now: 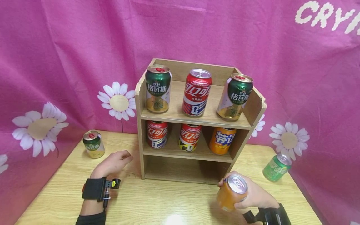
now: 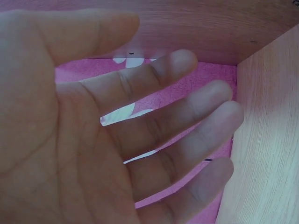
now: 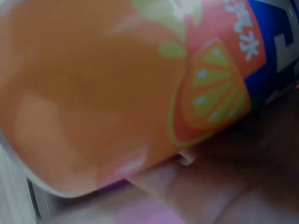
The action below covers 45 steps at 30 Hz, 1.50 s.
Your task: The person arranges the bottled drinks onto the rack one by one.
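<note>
My right hand (image 1: 254, 192) grips an orange soda can (image 1: 232, 192) in front of the shelf's lower right corner. That can fills most of the right wrist view, where its printed orange slice (image 3: 212, 95) shows. To the left of the wooden shelf (image 1: 197, 119), my left hand (image 1: 113, 162) holds nothing. Its fingers (image 2: 159, 128) are spread and relaxed in the left wrist view. On the top shelf stand a green-and-gold can (image 1: 158, 89), a red cola can (image 1: 197, 92) and another green-and-gold can (image 1: 235, 97). The middle shelf carries two red cola cans (image 1: 157, 134) and an orange can (image 1: 222, 140).
A green-and-gold can (image 1: 94, 145) stands on the wooden table (image 1: 146, 203) at the left. At the right is a light green can (image 1: 277, 168). Pink cloth (image 1: 92, 47) with printed daisies hangs behind and along both sides.
</note>
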Motion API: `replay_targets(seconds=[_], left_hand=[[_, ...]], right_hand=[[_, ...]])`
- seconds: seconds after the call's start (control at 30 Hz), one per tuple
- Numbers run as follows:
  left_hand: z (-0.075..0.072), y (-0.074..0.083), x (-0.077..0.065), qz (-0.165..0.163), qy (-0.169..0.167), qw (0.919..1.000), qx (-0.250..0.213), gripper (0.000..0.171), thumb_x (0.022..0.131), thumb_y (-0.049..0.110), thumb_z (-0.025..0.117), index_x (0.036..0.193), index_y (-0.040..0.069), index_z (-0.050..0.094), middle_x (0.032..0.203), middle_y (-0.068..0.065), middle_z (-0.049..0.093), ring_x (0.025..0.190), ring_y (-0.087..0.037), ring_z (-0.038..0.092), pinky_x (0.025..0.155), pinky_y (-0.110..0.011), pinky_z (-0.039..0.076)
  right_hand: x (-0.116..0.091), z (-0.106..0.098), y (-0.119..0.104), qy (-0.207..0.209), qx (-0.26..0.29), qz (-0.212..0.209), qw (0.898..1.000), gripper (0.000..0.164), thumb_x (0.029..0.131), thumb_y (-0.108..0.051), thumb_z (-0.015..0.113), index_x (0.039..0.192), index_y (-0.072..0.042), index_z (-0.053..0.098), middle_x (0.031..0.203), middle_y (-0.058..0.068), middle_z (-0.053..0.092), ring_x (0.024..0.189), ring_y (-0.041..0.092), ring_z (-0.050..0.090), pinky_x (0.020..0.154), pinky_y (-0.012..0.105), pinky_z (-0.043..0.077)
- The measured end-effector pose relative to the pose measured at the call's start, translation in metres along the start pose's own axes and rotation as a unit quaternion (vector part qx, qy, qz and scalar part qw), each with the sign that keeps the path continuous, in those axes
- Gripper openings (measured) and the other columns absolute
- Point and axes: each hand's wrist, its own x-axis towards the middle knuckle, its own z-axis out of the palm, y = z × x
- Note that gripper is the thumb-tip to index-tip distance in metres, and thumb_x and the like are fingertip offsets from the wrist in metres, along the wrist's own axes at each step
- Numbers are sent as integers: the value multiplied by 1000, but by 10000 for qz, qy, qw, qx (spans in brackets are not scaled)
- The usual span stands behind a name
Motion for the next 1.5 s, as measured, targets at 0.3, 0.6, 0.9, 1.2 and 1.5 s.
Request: replay_targets(seconds=[0.3, 0.6, 0.9, 1.2, 1.5], left_hand=[[1, -2, -1, -71, 6, 10000, -30, 28, 98, 21, 49, 110, -1, 62, 105, -15, 64, 100, -32, 59, 83, -47, 47], [0, -3, 0, -24, -33, 10000, -74, 30, 98, 23, 49, 111, -1, 61, 106, -15, 64, 99, -32, 59, 81, -47, 48], [-1, 0, 0, -67, -58, 10000, -23, 31, 98, 24, 49, 111, -2, 61, 106, -16, 64, 98, -31, 59, 80, -46, 48], [1, -1, -1, -31, -47, 10000, 24, 29, 98, 21, 50, 110, -2, 61, 105, -16, 64, 99, -33, 59, 83, -47, 47], [1, -2, 1, 30, -9, 10000, 23, 29, 98, 21, 49, 110, -2, 61, 104, -15, 64, 98, -31, 60, 82, -46, 48]], right_hand=[[32, 22, 6, -56, 177, 180, 9997, 72, 66, 4, 78, 128, 5, 41, 125, 23, 53, 116, 29, 53, 99, 33, 41], [56, 42, 25, 696, -75, 1022, 9923, 66, 66, -3, 80, 124, -7, 50, 118, 12, 61, 107, 22, 58, 92, 32, 46], [81, 58, 39, 1207, -102, 1540, 9806, 69, 67, -5, 81, 127, -7, 47, 117, 9, 60, 107, 22, 58, 90, 35, 48], [104, 70, 51, 1489, -125, 2156, 9650, 68, 67, -7, 81, 126, -7, 47, 114, 8, 59, 103, 22, 59, 89, 35, 48], [123, 78, 59, 1564, -121, 2111, 9648, 69, 67, -7, 81, 128, -8, 47, 114, 6, 60, 103, 21, 59, 90, 35, 47]])
